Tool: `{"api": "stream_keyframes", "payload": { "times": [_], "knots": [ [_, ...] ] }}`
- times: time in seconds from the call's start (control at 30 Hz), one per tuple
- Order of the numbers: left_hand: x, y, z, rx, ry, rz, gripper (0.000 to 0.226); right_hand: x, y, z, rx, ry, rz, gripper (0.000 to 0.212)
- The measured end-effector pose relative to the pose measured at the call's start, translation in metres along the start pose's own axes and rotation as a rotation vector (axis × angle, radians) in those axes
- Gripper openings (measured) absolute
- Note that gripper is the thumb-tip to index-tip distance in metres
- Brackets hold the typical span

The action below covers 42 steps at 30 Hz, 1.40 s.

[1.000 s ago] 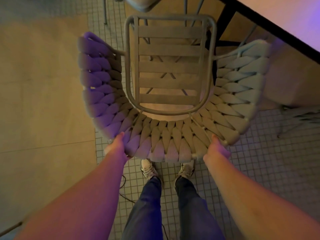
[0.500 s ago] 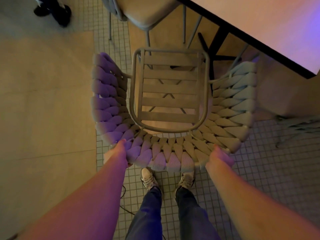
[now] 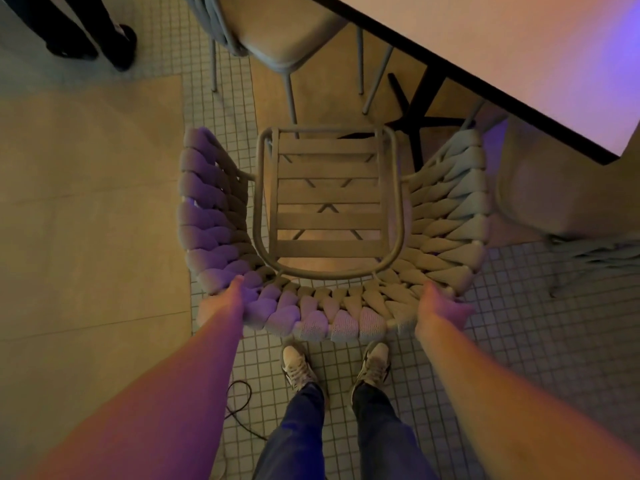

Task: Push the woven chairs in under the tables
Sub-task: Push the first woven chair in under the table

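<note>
On the small-tiled floor (image 3: 519,341), the woven chair (image 3: 329,230) stands short of the table (image 3: 519,57), its slatted seat uncovered. Left hand (image 3: 225,303) and right hand (image 3: 440,311) each grip the backrest. Push evenly, steering between the table's dark base (image 3: 419,109) and the neighbouring chair (image 3: 287,32).

Three chairs show: one woven chair (image 3: 332,237) at centre with a slatted seat, a second chair (image 3: 277,32) at twelve o'clock, and part of a third woven chair (image 3: 595,254) at three o'clock. One table (image 3: 519,57) sits at one o'clock. Two hands, left hand (image 3: 221,303) and right hand (image 3: 440,310), two sneakers (image 3: 298,365), and one bystander's two dark shoes (image 3: 121,46) at eleven o'clock.
</note>
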<state>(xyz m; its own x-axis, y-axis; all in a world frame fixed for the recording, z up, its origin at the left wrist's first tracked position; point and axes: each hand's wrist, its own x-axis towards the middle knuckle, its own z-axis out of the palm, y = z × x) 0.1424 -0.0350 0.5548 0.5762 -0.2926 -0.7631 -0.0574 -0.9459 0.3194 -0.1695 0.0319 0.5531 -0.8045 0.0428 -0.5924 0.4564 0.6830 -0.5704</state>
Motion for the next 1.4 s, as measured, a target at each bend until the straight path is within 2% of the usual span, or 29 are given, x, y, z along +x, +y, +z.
{"api": "stream_keyframes", "payload": {
  "times": [0.07,0.17,0.33,0.5,0.67,0.83,1.0,1.2,1.33,1.4],
  "knots": [
    [0.005,0.017,-0.005,0.052,0.125,0.139,0.075,0.009,-0.015,-0.003,-0.12,-0.009,-0.236,0.075],
    [0.021,0.058,-0.02,0.113,0.226,0.392,0.067,0.029,-0.056,-0.005,-0.282,-0.026,-0.532,0.076],
    [0.059,0.127,-0.036,0.444,0.207,0.839,0.062,0.058,-0.117,0.006,-0.626,-0.052,-0.893,0.065],
    [0.081,0.173,-0.027,0.631,0.156,1.007,0.078,0.075,-0.15,0.034,-0.837,-0.072,-1.105,0.068],
    [0.093,0.19,-0.009,0.644,0.221,1.034,0.079,0.089,-0.165,0.052,-0.985,-0.051,-1.133,0.085],
    [0.099,0.189,-0.01,0.642,0.262,1.057,0.076,0.092,-0.163,0.056,-0.971,-0.047,-1.127,0.086],
    [0.098,0.208,-0.019,0.688,0.239,1.061,0.075,0.079,-0.156,0.054,-0.931,-0.092,-1.071,0.085],
    [0.11,0.239,-0.017,0.711,0.175,1.13,0.076,0.061,-0.136,0.05,-0.883,-0.068,-0.966,0.083],
    [0.115,0.268,-0.009,0.735,0.1,1.197,0.075,0.046,-0.114,0.041,-0.843,0.001,-0.847,0.085],
    [0.116,0.284,0.0,0.735,0.036,1.293,0.077,0.038,-0.096,0.034,-0.794,0.043,-0.803,0.087]
  ]
}}
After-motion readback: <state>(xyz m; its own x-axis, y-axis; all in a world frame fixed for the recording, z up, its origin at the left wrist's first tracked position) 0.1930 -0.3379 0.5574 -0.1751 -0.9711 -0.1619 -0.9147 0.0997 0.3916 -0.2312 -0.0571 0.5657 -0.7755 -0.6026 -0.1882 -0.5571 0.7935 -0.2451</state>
